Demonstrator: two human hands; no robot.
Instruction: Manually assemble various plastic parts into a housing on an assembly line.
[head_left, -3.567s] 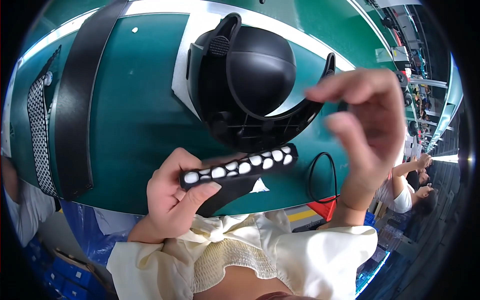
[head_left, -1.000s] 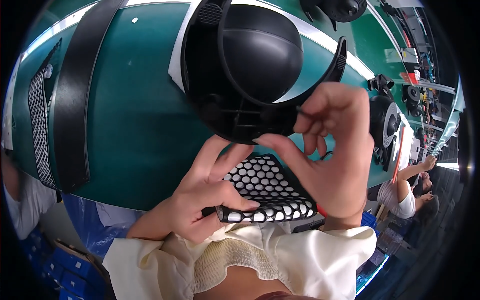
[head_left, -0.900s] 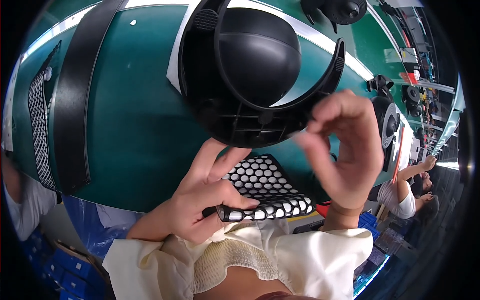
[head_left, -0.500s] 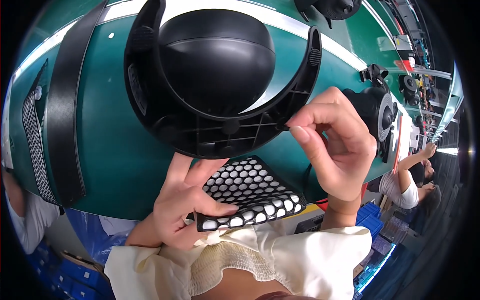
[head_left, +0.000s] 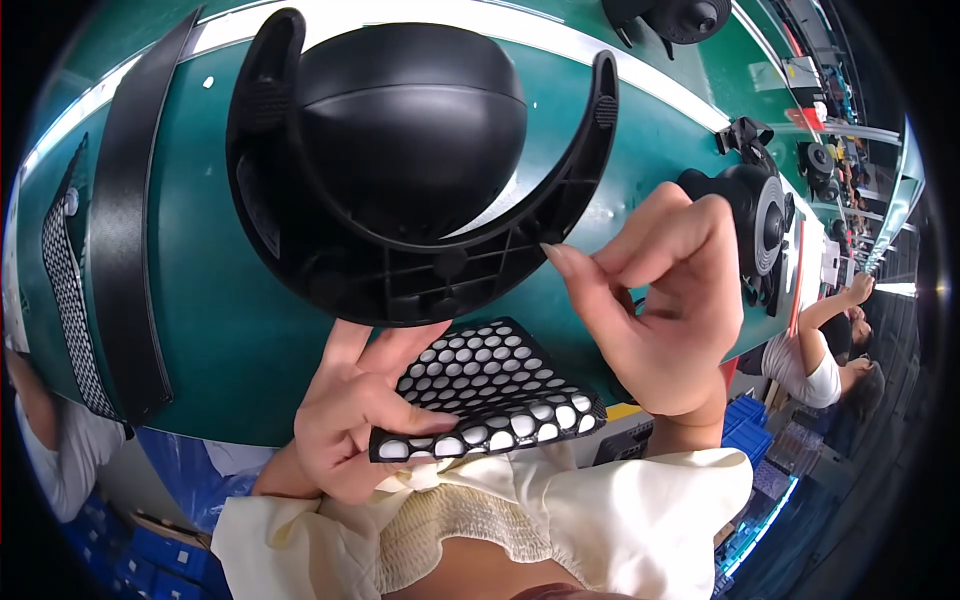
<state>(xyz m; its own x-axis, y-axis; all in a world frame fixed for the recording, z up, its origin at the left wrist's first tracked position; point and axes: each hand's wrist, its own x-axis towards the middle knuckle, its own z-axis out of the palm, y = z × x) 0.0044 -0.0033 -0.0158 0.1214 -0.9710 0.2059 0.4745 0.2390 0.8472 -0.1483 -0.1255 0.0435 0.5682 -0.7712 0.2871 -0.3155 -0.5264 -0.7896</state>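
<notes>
A black plastic part with two curved arms and a ribbed underside (head_left: 475, 262) lies around a glossy black rounded body (head_left: 410, 130). My left hand (head_left: 350, 410) pinches a black sheet of white round dots (head_left: 480, 385) between thumb and fingers. Two of its fingers reach up to the lower edge of the ribbed part. The sheet is bent, its near edge curling up. With its fingers curled, my right hand (head_left: 670, 310) touches one fingertip to the ribbed part near the base of the right arm. Whether anything small is in those fingers is hidden.
On the green table (head_left: 220, 330) at left lie a long black strip (head_left: 125, 220) and another dotted sheet (head_left: 70, 300). More black rounded units (head_left: 755, 220) stand at right. Other people (head_left: 800, 365) sit at both sides. Blue bins (head_left: 745, 425) are below the table's edge.
The ribbed part and rounded body appear slightly further left and lower. My right hand's fingers have curled back, with one fingertip now on the ribbed part. The left hand keeps the sheet.
</notes>
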